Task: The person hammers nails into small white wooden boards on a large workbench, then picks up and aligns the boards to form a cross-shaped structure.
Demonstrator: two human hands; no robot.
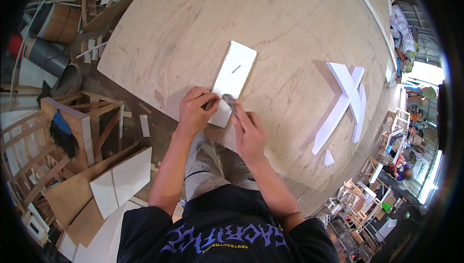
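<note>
A white rectangular board [229, 77] lies on the large plywood sheet in front of me. Toward its far end a dark nail [236, 68] shows against the white face. Over the near left edge of the board, my left hand [195, 108] pinches a thin dark nail, mostly hidden by the fingertips. My right hand [250, 135] is closed round a hammer, its grey metal head [228, 98] close to the left fingertips above the board. Part of the hammer is covered by my fingers.
The plywood sheet [169, 45] spreads wide around the board. To the right lie crossed white strips [348, 96] and a small white triangular offcut [329, 157]. Wood frames [104, 118], a dark brush [63, 132] and panels [125, 178] crowd the left. A person [401, 172] is far right.
</note>
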